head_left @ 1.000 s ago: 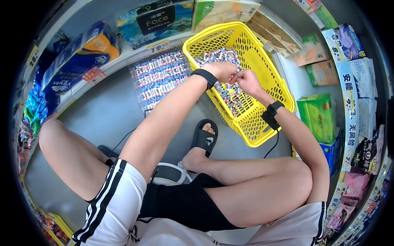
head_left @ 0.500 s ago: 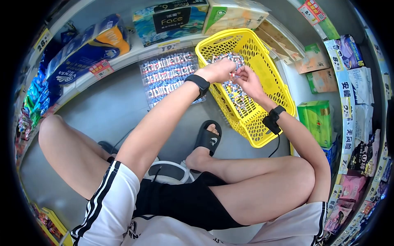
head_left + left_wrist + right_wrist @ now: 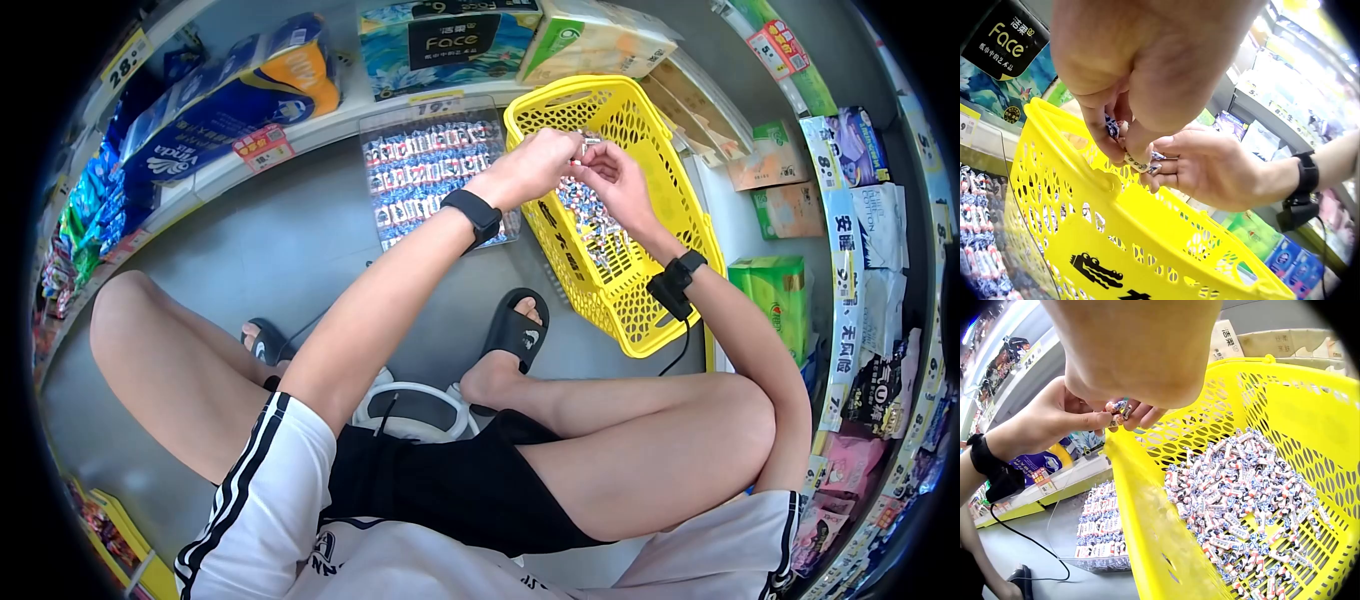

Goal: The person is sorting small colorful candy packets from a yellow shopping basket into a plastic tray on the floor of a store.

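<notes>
Both hands meet above the left rim of a yellow basket (image 3: pixel 600 300). My left hand (image 3: pixel 535 165) pinches small wrapped candies (image 3: pixel 1141 164), some tucked among its fingers in the left wrist view. Fingertips of my right hand (image 3: pixel 622 192) are curled at the twisted wrapper ends of the same candies. The right wrist view shows the candies (image 3: pixel 1119 412) bunched at the left thumb, and many loose ones (image 3: pixel 1241 487) inside the basket. Left of the basket, a clear box holds neat rows of candies (image 3: pixel 430 170).
Tissue packs (image 3: pixel 450 45) stand on the shelf behind the basket. Shelves with price labels and packets (image 3: pixel 880 240) line the right side. A blue pack (image 3: pixel 230 100) sits at the far left. Legs and sandaled feet (image 3: pixel 520 335) are near the basket.
The head view has shifted, so basket and box appear farther right. Relative to the basket, both hands have moved toward its left rim, staying together.
</notes>
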